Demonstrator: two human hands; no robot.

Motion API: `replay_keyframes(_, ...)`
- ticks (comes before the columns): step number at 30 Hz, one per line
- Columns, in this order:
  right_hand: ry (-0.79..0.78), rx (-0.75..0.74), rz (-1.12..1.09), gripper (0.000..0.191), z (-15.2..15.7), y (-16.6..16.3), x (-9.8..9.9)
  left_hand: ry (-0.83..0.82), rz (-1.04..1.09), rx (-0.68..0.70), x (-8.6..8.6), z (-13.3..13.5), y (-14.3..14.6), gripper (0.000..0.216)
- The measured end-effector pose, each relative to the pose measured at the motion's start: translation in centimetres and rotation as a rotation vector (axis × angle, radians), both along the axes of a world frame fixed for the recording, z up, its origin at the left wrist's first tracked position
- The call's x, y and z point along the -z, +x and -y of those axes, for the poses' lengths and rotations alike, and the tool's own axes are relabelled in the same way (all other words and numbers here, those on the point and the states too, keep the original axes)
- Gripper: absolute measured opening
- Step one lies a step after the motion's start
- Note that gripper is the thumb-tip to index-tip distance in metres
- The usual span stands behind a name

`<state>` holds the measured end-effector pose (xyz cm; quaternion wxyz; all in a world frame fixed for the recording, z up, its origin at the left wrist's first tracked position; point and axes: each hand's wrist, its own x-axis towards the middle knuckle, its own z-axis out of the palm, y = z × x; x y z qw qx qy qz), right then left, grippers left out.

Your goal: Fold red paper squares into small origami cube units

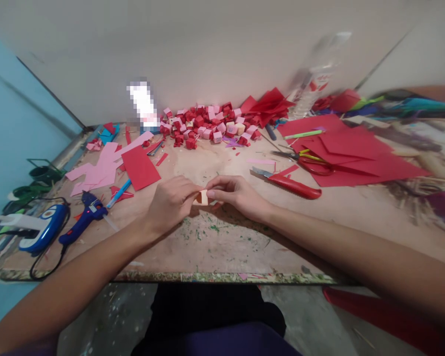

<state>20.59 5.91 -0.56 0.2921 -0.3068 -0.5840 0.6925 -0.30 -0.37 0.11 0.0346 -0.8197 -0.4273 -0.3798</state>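
Both hands meet over the middle of the table, pinching a small cream-coloured folded paper piece (203, 198) between them. My left hand (173, 200) grips its left side between thumb and fingers. From the other side, my right hand (235, 195) holds it with thumb and fingertips. The piece has a darker, brownish inner side; its full shape is partly hidden by the fingers. A red paper sheet (141, 167) lies just beyond my left hand. To the right of my right hand lies a red-handled utility knife (291, 185).
Behind the hands is a heap of small red and pink paper boxes (207, 123). Scissors (315, 165) rest on red sheets (385, 163) at right. At left are pink strips (102, 168), a blue glue gun (85, 217) and a power strip (46, 230). A plastic bottle (317, 81) stands behind.
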Motion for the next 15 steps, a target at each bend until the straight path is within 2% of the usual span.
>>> replay_keyframes(8,-0.006,0.005,0.008,0.028,-0.31,-0.05,0.51,0.051,-0.097,-0.008,0.94,-0.92,-0.34,0.016)
replay_keyframes(15,-0.073,0.046,-0.049,0.025,-0.45,0.03,0.38,0.010,0.043,-0.013,0.67,-0.69,0.02,0.012)
